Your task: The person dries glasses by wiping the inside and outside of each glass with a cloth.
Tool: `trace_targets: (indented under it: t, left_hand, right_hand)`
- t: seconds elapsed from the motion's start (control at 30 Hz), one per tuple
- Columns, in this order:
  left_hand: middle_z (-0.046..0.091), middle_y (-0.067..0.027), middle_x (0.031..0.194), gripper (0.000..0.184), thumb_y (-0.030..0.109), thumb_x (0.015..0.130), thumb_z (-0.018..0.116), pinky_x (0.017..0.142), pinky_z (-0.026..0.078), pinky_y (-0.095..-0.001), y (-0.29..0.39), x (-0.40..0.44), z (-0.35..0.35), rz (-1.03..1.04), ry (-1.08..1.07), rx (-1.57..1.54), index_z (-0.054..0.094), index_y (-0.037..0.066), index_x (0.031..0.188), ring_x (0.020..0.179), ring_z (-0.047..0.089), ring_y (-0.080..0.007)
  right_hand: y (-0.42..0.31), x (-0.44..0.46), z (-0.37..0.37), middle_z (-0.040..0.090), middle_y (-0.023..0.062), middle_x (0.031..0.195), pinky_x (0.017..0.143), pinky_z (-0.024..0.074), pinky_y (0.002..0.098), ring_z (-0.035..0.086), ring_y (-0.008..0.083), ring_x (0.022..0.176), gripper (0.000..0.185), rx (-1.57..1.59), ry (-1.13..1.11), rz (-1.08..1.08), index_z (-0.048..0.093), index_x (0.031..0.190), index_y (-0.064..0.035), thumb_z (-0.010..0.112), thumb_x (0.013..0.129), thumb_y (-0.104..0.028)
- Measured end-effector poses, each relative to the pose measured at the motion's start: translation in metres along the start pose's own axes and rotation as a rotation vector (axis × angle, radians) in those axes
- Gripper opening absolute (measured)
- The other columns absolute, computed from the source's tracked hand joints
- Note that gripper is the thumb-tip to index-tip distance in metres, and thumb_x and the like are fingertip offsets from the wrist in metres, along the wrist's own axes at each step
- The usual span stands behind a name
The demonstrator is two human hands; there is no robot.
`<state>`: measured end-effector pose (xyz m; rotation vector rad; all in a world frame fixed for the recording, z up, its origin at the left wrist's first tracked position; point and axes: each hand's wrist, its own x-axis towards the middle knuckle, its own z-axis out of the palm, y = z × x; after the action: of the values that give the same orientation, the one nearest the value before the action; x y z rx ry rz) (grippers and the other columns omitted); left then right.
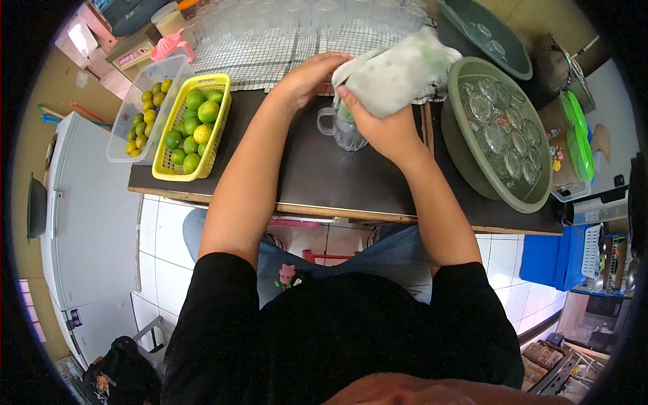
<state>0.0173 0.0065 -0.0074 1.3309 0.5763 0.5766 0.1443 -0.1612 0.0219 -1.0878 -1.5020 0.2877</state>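
Observation:
A whitish cloth [398, 77] with pale green patches is bunched up above the counter. My right hand [381, 128] grips its lower side, the thumb pressed on the near edge. At the cloth's left edge my left hand [307, 81] has its fingers bent onto the fabric; the fingertips are partly hidden. Below the cloth, between my hands, is a clear glass mug [349, 137] with its handle to the left. Its upper part is covered by the cloth and my right hand, and whether a hand touches it I cannot tell.
Left on the dark counter [307, 179] are a yellow basket [159, 165] of green limes and a clear tub [116, 145] of small citrus. A green basin [466, 172] of glass mugs stands right. Behind, upturned glasses [297, 17] line a checked cloth [243, 61].

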Motion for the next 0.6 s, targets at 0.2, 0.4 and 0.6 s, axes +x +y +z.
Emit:
trace_targets:
  t: [0.2, 0.4, 0.6]
  left_hand:
    - [0.071, -0.0106, 0.127, 0.046, 0.035, 0.108, 0.056, 0.097, 0.055, -0.0341, 0.009, -0.019, 0.016, 0.001, 0.023, -0.053, 0.059, 0.004, 0.142, 0.110, 0.068, -0.0183]
    - [0.072, -0.0086, 0.119, 0.060, 0.057, 0.112, 0.039, 0.096, 0.055, -0.0387, -0.012, 0.014, -0.008, -0.196, -0.070, -0.103, 0.061, 0.004, 0.133, 0.106, 0.067, -0.0195]
    - [0.068, -0.0133, 0.127, 0.092, 0.079, 0.104, 0.020, 0.095, 0.055, -0.0398, -0.002, 0.005, -0.007, -0.209, -0.172, -0.071, 0.049, 0.003, 0.147, 0.108, 0.070, -0.0227]
  right_hand:
    - [0.004, 0.001, -0.006, 0.074, 0.0118, 0.123, 0.100, 0.0531, 0.0352, 0.069, 0.0210, 0.114, 0.048, -0.031, -0.178, 0.364, 0.067, 0.130, -0.0014, 0.083, 0.092, -0.026]
    - [0.023, 0.009, -0.027, 0.073, 0.0131, 0.126, 0.101, 0.0537, 0.0381, 0.070, 0.0235, 0.118, 0.049, 0.071, -0.240, 0.435, 0.066, 0.133, -0.0020, 0.081, 0.091, -0.021]
    - [0.041, 0.017, -0.028, 0.068, 0.0091, 0.129, 0.102, 0.0510, 0.0363, 0.065, 0.0208, 0.117, 0.038, 0.505, 0.283, 0.461, 0.063, 0.132, 0.0005, 0.075, 0.099, -0.014]
